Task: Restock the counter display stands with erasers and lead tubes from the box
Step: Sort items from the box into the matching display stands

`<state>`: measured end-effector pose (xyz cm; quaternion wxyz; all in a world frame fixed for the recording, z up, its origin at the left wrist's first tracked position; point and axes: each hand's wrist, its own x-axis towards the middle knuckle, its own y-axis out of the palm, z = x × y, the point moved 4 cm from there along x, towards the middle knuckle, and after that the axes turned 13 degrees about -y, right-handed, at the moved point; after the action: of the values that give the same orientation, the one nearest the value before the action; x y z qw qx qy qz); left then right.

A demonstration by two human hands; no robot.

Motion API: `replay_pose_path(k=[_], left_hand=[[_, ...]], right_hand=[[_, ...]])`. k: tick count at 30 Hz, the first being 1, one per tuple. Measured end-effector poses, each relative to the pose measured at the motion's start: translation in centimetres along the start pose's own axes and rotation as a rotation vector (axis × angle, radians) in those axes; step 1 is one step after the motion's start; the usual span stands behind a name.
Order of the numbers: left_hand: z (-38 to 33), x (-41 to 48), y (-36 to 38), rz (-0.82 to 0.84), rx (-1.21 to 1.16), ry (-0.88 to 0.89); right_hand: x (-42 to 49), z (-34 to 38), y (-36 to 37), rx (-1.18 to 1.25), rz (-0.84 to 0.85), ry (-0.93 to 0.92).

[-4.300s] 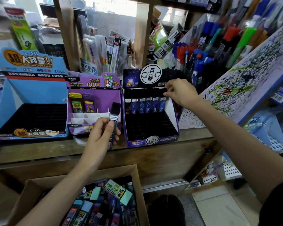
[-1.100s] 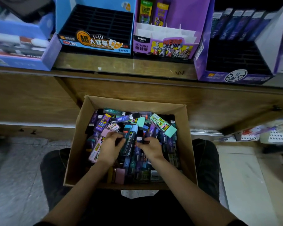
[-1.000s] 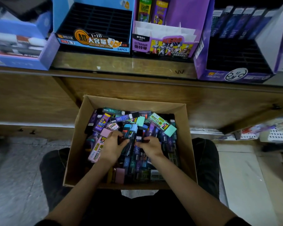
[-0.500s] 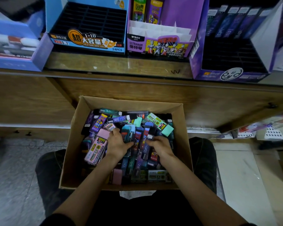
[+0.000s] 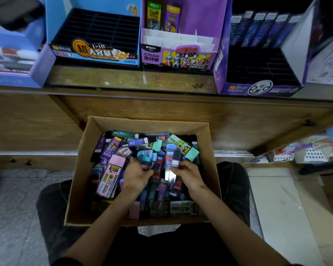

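A cardboard box (image 5: 81,169) on my lap is heaped with erasers and lead tubes. My right hand (image 5: 190,174) pinches a dark lead tube (image 5: 173,166) and lifts its top end above the pile. My left hand (image 5: 136,174) digs among the tubes with curled fingers; what it holds is hidden. On the counter above stand a blue display stand (image 5: 96,33) with bare black slots, a purple Ultraman stand (image 5: 181,54) holding two packs, and a dark purple stand (image 5: 258,73) with a back row of tubes.
The wooden counter edge (image 5: 161,93) runs across above the box. A pale blue carton (image 5: 13,60) sits at the far left of the counter. Tiled floor lies on both sides of my knees, with baskets and clutter at the right under the counter.
I turned from the counter stands down to the box. In the last second both hands rummaged in the pile, and my right hand has now raised a dark lead tube out of it.
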<state>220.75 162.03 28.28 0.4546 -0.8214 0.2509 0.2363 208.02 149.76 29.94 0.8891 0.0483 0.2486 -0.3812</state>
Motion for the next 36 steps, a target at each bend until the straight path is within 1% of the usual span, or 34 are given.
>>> replay_pose_path(k=[5,10,12,15,17,19,22,25,27,29,31,34,36], left_hand=[[-1.2,-0.5,-0.7,-0.094,0.247,0.131],[-1.4,-0.5,-1.1,-0.191,0.411,0.219],[-1.1,-0.3,-1.2,-0.198,0.411,0.206],[-0.9,-0.2,-1.5,-0.171,0.336,0.181],[-1.0,-0.2,-1.8,-0.150,0.289,0.197],[-1.3,-0.3,-2.3,-0.120,0.183,0.225],[-2.0,-0.8,-3.2,-0.005,-0.138,0.224],[-3.1,-1.9,-3.3,0.200,-0.596,0.105],[-4.0,-2.7,-3.3,0.330,-0.835,0.010],[-5.1,-3.5,-3.6,0.405,-0.916,0.033],[-6.0,-4.3,-4.0,0.460,-0.920,0.053],[-6.7,-5.5,-4.5,0.501,-0.916,0.077],[-7.0,-6.2,-4.8,0.512,-0.958,0.075]], right_hand=[[0.0,0.1,-0.1,0.030,0.004,0.000],[-0.2,0.4,-0.2,0.049,0.004,0.002],[-0.4,0.6,-0.2,0.058,0.002,0.003],[-0.5,1.0,-0.2,0.064,0.000,-0.002],[-0.7,1.3,-0.3,0.083,0.001,-0.001],[-0.8,1.7,-0.4,0.128,0.006,-0.003],[-1.1,3.1,-0.2,0.202,0.049,-0.044],[-1.6,4.9,0.3,0.267,0.089,-0.085],[-2.0,6.1,0.7,0.321,0.119,-0.108],[-2.4,7.1,1.0,0.342,0.153,-0.123],[-2.8,8.0,1.1,0.341,0.181,-0.142],[-3.3,9.4,1.2,0.290,0.202,-0.191],[-3.6,10.1,1.1,0.254,0.211,-0.224]])
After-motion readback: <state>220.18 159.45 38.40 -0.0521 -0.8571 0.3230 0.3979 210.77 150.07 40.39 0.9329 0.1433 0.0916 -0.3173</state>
